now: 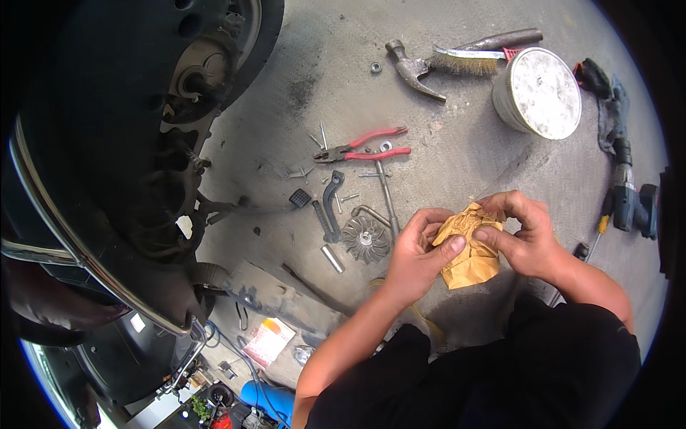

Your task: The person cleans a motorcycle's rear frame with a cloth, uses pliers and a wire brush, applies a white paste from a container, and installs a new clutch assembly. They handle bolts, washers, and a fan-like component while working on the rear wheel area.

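Note:
Both hands are closed on a crumpled yellow-brown paper packet (468, 268) held over the concrete floor. My left hand (423, 252) grips its left side, thumb laid across the front. My right hand (527, 239) pinches its upper right edge between thumb and fingers. Whether anything lies inside the folded paper is hidden. Just left of my left hand, a finned metal fan wheel (366, 240) rests on the floor. Beside it are a short shiny metal cylinder (332, 259), a curved dark lever (333, 204) and a T-shaped wrench (386, 196).
Red-handled pliers (349, 151) lie beyond the fan wheel among small bolts. Farther off are a claw hammer (413, 70), a wire brush (468, 63) and a round lidded tin (543, 93). A cordless power tool (625, 189) lies at right. A dark vehicle (93, 179) fills the left side.

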`<action>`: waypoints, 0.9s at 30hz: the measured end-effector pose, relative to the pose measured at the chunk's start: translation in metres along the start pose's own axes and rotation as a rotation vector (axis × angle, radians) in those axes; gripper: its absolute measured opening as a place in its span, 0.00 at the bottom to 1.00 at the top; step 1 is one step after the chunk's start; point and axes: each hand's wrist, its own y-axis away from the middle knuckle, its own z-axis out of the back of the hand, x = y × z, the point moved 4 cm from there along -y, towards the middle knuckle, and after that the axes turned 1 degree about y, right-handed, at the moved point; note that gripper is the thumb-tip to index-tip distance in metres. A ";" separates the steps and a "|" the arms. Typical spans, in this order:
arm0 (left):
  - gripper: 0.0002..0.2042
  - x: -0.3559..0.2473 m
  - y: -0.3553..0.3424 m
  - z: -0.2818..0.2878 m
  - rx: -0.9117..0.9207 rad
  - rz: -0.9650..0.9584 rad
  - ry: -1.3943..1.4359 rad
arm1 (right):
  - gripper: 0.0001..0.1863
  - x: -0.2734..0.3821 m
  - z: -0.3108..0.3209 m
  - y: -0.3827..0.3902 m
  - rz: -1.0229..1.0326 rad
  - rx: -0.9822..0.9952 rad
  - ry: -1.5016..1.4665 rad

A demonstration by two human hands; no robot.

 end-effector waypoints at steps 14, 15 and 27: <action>0.15 0.022 -0.002 0.024 -0.142 0.085 -0.121 | 0.25 0.011 0.115 0.007 -0.266 0.132 0.821; 0.15 0.023 -0.003 0.024 -0.136 0.078 -0.126 | 0.27 0.007 0.121 0.011 -0.407 0.204 0.923; 0.14 0.027 -0.006 0.042 -0.152 0.056 -0.160 | 0.30 0.033 0.092 0.002 -0.157 0.208 0.853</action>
